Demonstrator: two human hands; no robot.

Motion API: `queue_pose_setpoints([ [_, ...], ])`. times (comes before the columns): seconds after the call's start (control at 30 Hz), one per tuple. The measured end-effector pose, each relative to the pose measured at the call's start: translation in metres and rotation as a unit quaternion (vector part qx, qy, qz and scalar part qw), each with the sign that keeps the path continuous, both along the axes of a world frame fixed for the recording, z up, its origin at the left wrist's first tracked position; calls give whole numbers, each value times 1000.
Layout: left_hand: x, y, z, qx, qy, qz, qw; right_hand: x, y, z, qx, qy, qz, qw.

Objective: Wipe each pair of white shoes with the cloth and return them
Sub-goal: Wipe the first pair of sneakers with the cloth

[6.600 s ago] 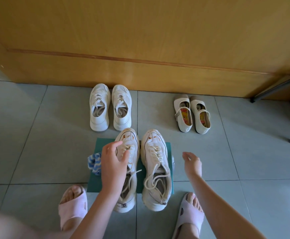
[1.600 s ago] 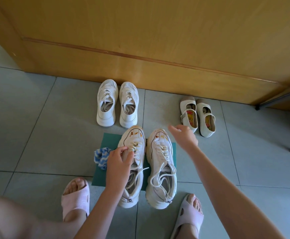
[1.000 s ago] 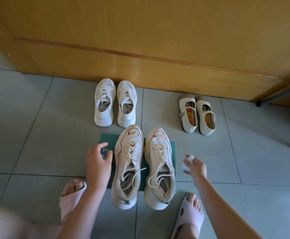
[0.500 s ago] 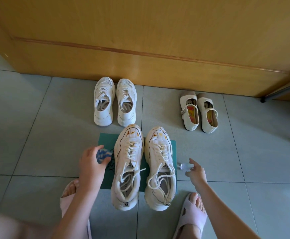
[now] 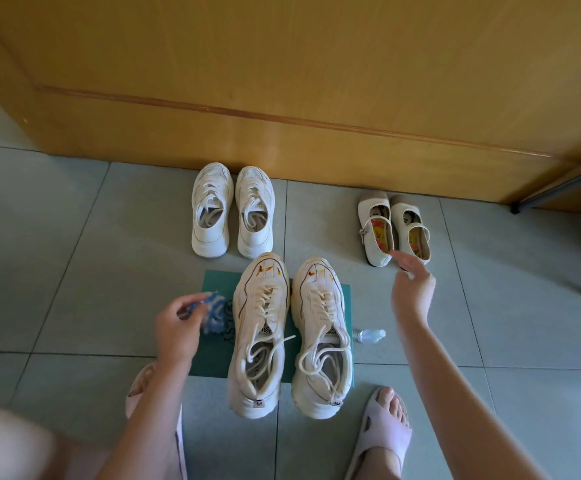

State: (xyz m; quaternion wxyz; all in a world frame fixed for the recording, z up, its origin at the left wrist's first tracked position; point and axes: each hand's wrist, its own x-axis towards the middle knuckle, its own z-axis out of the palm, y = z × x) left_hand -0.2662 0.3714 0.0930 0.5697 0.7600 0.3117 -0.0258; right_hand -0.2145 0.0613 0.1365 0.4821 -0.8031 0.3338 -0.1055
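A big pair of white lace-up sneakers (image 5: 291, 334) with orange stains on the toes stands on a green mat (image 5: 216, 289). My left hand (image 5: 175, 327) pinches a blue-and-white cloth (image 5: 213, 311) just left of the left sneaker. My right hand (image 5: 412, 292) hovers open above the floor, to the right of the sneakers and just below a small pair of white strap shoes (image 5: 394, 232). Another pair of white sneakers (image 5: 232, 211) stands by the wooden panel.
A small clear bottle (image 5: 371, 335) lies on the grey tile floor right of the mat. A wooden panel (image 5: 282, 98) runs along the back. My feet in pink slippers (image 5: 381, 431) flank the sneakers' heels. Dark metal legs (image 5: 559, 187) stand at far right.
My right hand let go of the small bottle, which now lies on the floor, and rose toward the strap shoes. My left hand took hold of the cloth beside the left sneaker.
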Motion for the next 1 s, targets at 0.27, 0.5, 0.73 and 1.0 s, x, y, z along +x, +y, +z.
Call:
queue_pose_setpoints([
  [0.27,27,-3,80,-180,-86,-79,977,12,106,46,97,19,378,921],
  [0.5,30,-14,99,-328,-73,-121,934,19,134,44,255,90,402,875],
  [0.73,26,-16,92,-305,-46,-108,945,16,115,44,247,118,404,873],
  [1.0,22,-40,96,-214,-77,-118,967,16,106,61,211,50,293,931],
])
